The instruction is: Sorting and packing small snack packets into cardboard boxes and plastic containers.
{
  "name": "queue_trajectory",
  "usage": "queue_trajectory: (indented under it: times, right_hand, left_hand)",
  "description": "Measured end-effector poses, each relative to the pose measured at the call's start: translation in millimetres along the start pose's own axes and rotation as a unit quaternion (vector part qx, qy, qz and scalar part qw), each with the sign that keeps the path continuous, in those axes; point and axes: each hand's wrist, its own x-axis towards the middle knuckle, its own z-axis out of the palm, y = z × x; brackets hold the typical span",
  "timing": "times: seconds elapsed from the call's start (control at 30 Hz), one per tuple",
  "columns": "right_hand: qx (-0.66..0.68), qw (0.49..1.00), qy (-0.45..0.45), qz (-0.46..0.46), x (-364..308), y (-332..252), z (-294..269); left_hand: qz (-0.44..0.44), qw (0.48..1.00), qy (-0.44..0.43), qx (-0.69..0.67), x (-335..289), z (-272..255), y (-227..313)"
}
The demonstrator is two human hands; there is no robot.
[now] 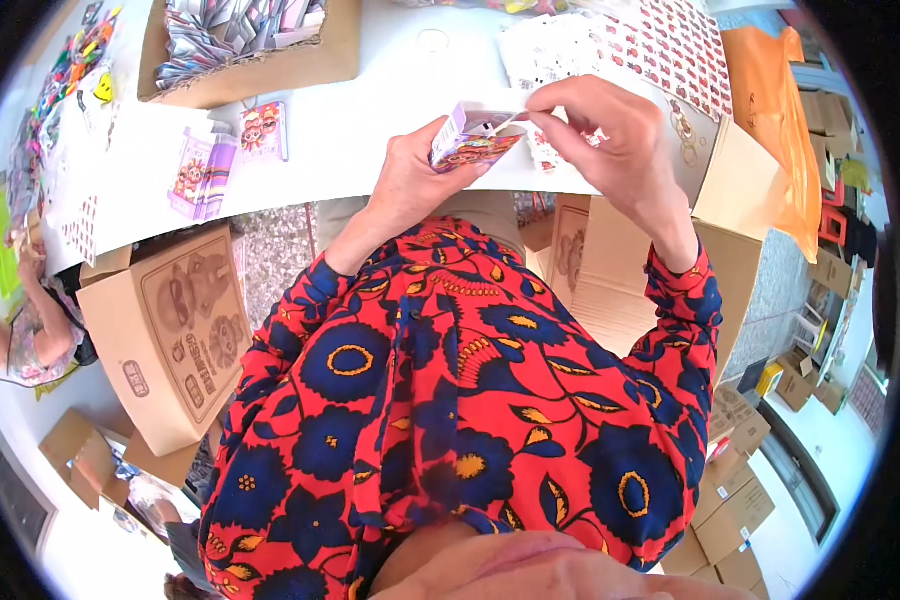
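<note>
My left hand [405, 175] grips a small purple printed carton [475, 152] above the near edge of the white table, its opening turned toward my right. At that opening, the thumb and forefinger of my right hand [615, 130] are pinched on a thin white flap. What lies inside the carton is mostly hidden. Left of my left hand, a stack of similar purple cartons [202, 180] rests on the table, beside a small flat printed packet [263, 132].
A cardboard box [345, 45] of thin packets stands at the back left. Sticker sheets [660, 50] lie at the back right, near an orange bag [775, 90]. Large cartons [175, 335] flank me below the table edge. Another person [40, 330] sits at the far left.
</note>
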Motion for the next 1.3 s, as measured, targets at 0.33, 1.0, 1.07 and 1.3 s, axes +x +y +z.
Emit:
queue_trajectory:
  times: [0.33,1.0,1.07,1.3]
  right_hand:
    - [-0.128,0.985,0.038,-0.104,10.1,-7.6,21.4]
    - [0.147,0.985,0.084,0.026,-10.4,6.4,49.8]
    - [0.173,0.980,0.094,0.042,-10.8,-0.2,62.2]
    - [0.346,0.932,0.091,0.052,-3.6,0.6,83.4]
  left_hand:
    - [0.035,0.998,0.030,0.034,-3.9,-4.5,3.5]
    - [-0.003,0.993,0.040,-0.112,-4.0,-9.2,21.7]
    - [-0.006,0.987,0.052,-0.152,-5.5,-7.6,28.6]
    - [0.004,0.987,0.091,-0.131,-10.8,-13.5,36.9]
